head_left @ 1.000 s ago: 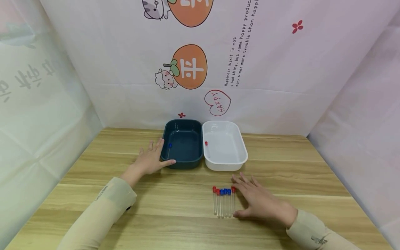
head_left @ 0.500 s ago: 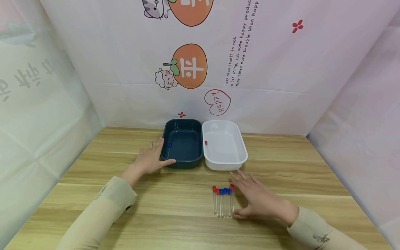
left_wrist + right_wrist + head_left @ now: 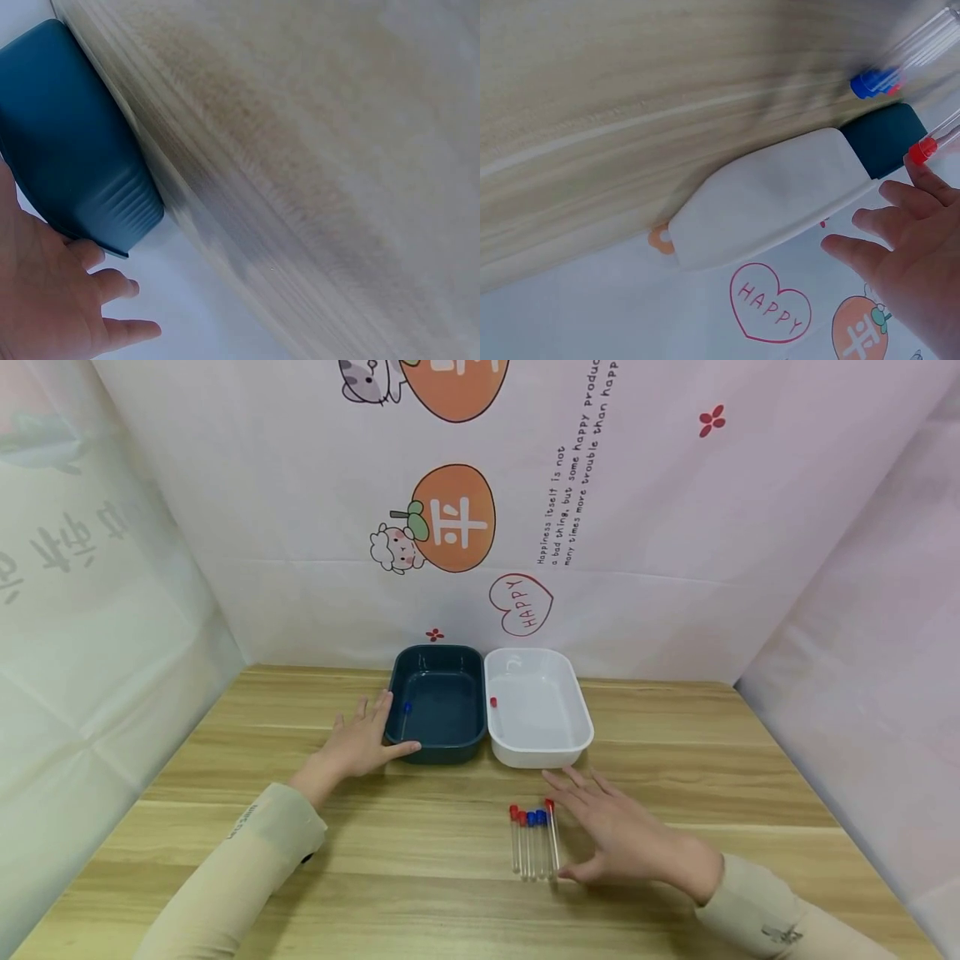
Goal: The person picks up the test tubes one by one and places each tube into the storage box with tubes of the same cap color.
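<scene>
My right hand (image 3: 626, 837) pinches a clear test tube with a red cap (image 3: 553, 842) lengthwise, index fingertip at the cap and thumb at the bottom end. In the right wrist view the red cap (image 3: 924, 149) is apart from the blue-capped tubes (image 3: 874, 82). Several more test tubes (image 3: 528, 850), red-capped and blue-capped, lie side by side just left of it. My left hand (image 3: 358, 747) rests at the dark teal tray (image 3: 450, 755), its fingers spread along the left side and its thumb at the front rim. The palm side shows in the left wrist view.
A white tray (image 3: 543, 758) stands against the teal one's right side. One blue-capped tube (image 3: 407, 708) lies in the teal tray, and a red cap (image 3: 493, 702) shows in the white one. A printed cloth (image 3: 637, 610) hangs behind the wooden table (image 3: 420, 893).
The right hand's red-capped tube has shifted left and slightly up, now covering the rightmost blue-capped tube in the head view. The left hand stays at the teal tray.
</scene>
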`<state>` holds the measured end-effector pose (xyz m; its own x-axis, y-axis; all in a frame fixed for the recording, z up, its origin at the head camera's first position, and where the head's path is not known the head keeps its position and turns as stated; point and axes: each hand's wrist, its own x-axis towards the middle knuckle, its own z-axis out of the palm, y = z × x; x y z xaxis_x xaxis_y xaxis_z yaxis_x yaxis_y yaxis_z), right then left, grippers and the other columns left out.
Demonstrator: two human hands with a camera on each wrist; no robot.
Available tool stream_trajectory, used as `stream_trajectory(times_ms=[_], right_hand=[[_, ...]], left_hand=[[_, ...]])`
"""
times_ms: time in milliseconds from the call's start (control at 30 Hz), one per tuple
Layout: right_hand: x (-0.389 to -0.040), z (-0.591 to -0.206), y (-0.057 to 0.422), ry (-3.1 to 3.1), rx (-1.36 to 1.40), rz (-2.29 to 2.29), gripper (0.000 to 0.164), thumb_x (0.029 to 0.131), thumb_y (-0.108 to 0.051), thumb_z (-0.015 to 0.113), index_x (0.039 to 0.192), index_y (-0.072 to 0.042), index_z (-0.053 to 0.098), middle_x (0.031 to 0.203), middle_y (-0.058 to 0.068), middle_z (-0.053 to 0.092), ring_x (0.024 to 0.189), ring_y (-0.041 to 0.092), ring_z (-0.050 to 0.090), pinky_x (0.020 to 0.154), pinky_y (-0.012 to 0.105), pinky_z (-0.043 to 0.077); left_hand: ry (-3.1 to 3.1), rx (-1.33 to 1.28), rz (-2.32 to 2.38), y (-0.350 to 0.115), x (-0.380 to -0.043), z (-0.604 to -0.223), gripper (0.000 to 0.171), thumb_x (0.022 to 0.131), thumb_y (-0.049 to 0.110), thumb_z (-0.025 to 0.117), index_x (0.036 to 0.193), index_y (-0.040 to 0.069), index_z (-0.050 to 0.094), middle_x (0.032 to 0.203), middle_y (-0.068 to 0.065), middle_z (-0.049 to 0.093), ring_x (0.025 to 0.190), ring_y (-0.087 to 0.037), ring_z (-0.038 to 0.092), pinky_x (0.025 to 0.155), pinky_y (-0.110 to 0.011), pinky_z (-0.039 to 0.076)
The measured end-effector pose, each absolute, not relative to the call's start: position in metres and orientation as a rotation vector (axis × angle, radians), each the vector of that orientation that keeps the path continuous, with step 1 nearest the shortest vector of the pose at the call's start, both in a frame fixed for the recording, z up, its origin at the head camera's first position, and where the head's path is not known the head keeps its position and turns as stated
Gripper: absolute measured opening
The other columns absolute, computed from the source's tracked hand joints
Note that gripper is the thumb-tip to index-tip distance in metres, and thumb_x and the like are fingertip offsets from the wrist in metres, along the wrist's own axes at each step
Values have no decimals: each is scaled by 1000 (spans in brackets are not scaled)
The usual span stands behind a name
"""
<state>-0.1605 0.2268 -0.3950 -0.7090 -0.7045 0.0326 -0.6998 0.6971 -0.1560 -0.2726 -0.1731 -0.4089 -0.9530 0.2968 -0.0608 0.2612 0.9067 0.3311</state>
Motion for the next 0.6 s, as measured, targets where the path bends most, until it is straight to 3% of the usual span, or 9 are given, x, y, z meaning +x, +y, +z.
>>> stream_trajectory(times_ms=[600], right_hand=[[-179, -361, 221, 2926, -1351, -131, 108, 78, -57, 83, 154, 3, 38, 158, 20, 41, 150, 40, 29, 116, 62, 27]], left_hand=[[2952, 433, 518, -173, -271, -409, 116, 91, 78, 51, 164, 3, 2, 170, -18, 4, 153, -46, 5, 113, -76, 5]])
